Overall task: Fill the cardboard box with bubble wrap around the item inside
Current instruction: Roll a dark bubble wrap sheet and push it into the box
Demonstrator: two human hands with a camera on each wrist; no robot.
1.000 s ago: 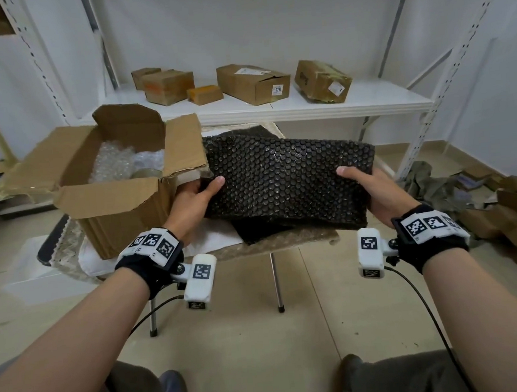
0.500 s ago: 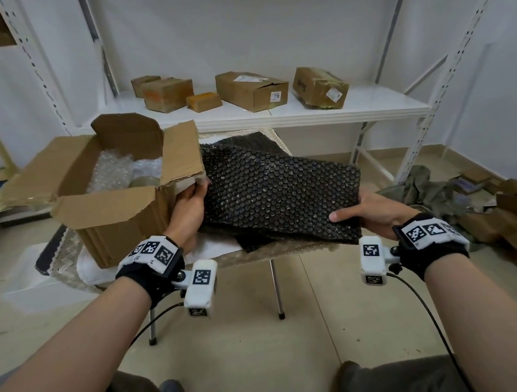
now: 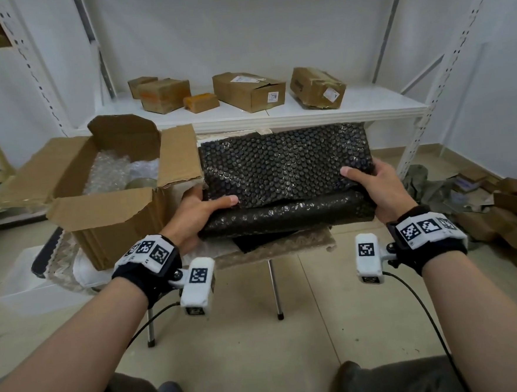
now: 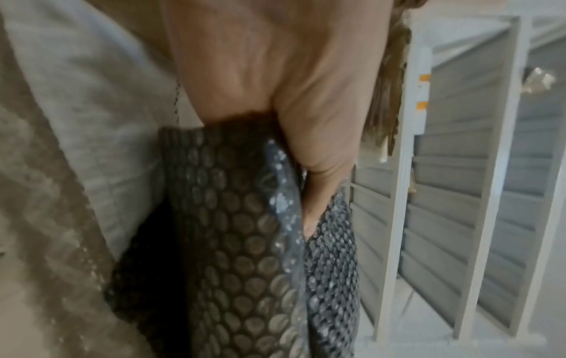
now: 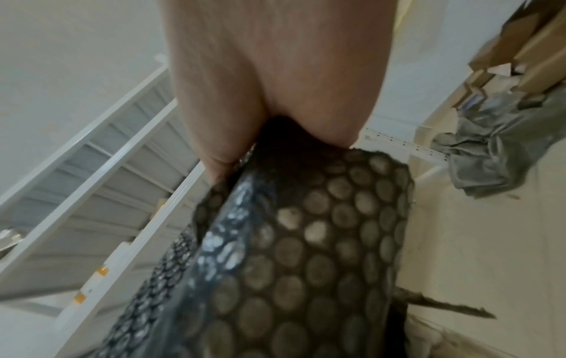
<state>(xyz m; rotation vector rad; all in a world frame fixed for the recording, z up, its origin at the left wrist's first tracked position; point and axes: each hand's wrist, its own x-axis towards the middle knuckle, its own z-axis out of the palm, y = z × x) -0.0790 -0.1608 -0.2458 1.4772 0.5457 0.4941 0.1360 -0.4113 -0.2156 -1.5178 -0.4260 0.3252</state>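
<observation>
A folded sheet of black bubble wrap (image 3: 282,166) is held up over the small table, to the right of the open cardboard box (image 3: 105,212). My left hand (image 3: 200,212) pinches its lower left edge, thumb on top. My right hand (image 3: 369,185) pinches the right edge the same way. Both wrist views show the black bubble wrap (image 4: 245,242) (image 5: 306,254) clamped between thumb and fingers. Inside the box lie clear bubble wrap (image 3: 111,172) and a round item (image 3: 141,183), mostly hidden.
The box stands on the left of a small table (image 3: 285,246) covered with clear wrap. Behind is a white shelf (image 3: 276,115) with several closed cardboard boxes. Flattened cartons (image 3: 509,209) and a grey cloth (image 3: 418,178) lie on the floor at right.
Both hands have folded the black sheet's near edge over, making a rolled double layer at the bottom, and lifted it slightly. The box has not moved.
</observation>
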